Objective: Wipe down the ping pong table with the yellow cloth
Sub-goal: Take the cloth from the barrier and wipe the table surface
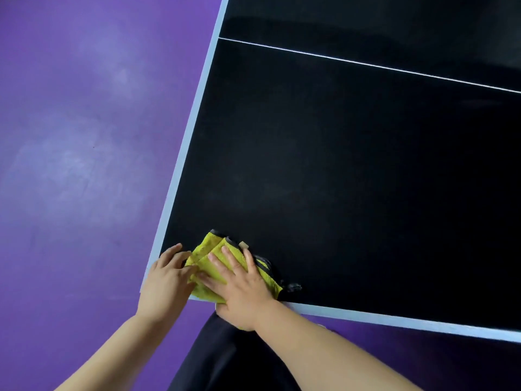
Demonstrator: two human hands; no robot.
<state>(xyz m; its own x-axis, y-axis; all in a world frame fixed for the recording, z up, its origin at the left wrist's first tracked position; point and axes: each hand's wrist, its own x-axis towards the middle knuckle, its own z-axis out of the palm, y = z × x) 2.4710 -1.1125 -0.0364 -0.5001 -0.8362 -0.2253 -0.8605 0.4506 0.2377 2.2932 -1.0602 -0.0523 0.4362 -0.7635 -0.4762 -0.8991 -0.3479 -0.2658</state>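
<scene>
From the head view, a folded yellow terry cloth [208, 249] lies on the near left corner of the black-topped ping pong bench [338, 179], in the lower centre of the frame. Its pile looks plush and slightly ribbed, and the folds leave two layered flaps pointing toward the upper left. A dark grey stitched border runs along its upper and right edges, and a small pale tag [243, 244] sticks out at the top. The cloth's near edge reaches the pale blue-white edge band [191, 122] of the bench at the corner.

The right hand [242, 289] lies flat on top of the cloth, palm down, its fingers [229, 258] straight and spread apart, pressing on the fabric. The left hand [166, 277] rests on the corner just beside it, fingers loosely extended and near together, the thumb touching the cloth's left edge.

A thin white line [366, 64] crosses the bench in the upper right. A glossy purple floor [84, 136] fills the left side, and dark clothing [225, 356] shows at the bottom centre between the forearms.
</scene>
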